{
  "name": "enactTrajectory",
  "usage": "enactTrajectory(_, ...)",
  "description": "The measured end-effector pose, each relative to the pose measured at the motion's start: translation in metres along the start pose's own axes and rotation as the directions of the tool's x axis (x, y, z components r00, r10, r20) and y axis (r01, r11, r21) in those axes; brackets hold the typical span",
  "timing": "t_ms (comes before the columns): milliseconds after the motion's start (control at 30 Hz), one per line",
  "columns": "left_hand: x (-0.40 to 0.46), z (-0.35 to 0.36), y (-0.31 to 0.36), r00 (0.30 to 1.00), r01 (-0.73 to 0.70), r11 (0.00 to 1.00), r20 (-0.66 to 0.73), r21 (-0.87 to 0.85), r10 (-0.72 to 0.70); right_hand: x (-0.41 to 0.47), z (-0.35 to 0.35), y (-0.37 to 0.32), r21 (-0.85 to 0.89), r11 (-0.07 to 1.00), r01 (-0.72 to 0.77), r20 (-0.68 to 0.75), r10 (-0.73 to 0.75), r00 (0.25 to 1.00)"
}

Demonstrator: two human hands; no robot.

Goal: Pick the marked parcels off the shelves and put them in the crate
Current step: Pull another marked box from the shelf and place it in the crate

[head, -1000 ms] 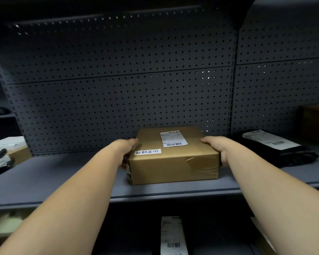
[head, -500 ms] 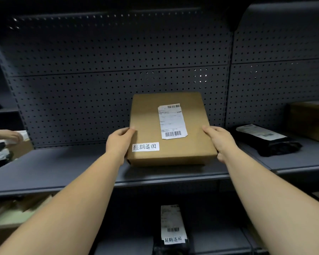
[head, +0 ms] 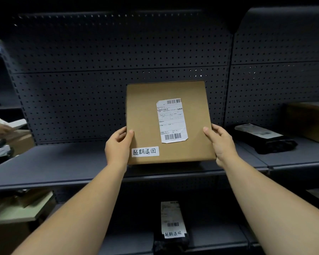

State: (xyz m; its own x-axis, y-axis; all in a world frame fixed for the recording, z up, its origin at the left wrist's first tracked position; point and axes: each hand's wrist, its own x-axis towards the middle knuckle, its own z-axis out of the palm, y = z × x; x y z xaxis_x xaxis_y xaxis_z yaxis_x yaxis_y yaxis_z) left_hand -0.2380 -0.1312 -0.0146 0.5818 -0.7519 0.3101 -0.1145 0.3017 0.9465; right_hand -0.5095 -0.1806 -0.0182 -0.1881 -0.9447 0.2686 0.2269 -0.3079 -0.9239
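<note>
A flat brown cardboard parcel (head: 145, 115) is held up off the grey shelf (head: 63, 162), its top face tipped toward me. It carries a white shipping label and a white handwritten sticker at its lower left. My left hand (head: 118, 146) grips its left edge, thumb on the front. My right hand (head: 221, 142) grips the right edge the same way. A black bag parcel (head: 171, 242) with the same kind of handwritten sticker lies on the shelf below. No crate is in view.
A black bag parcel (head: 265, 140) and a brown box (head: 309, 120) lie on the shelf to the right. At far left another person's hand (head: 0, 128) holds a white item above stacked parcels (head: 0, 150). Perforated back panels close the shelf behind.
The parcel has been lifted off the shelf and tipped up until its labelled top faces me. Both hands rose with it, and the view shifted slightly.
</note>
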Motion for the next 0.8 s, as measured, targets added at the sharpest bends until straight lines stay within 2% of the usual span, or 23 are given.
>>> enactTrajectory(333,-0.007,0.033,0.006,0.998,-0.044,0.999,0.052,-0.027,0.045,0.001,-0.031,-0.013,0.026,0.998,0.053,-0.066,-0.051,0.997)
enactTrajectory(800,-0.061,0.177,0.024,0.957,-0.054,0.989,0.275,-0.135,0.089,-0.003,-0.168,-0.069,-0.078,0.984,0.162,-0.321,-0.178,0.93)
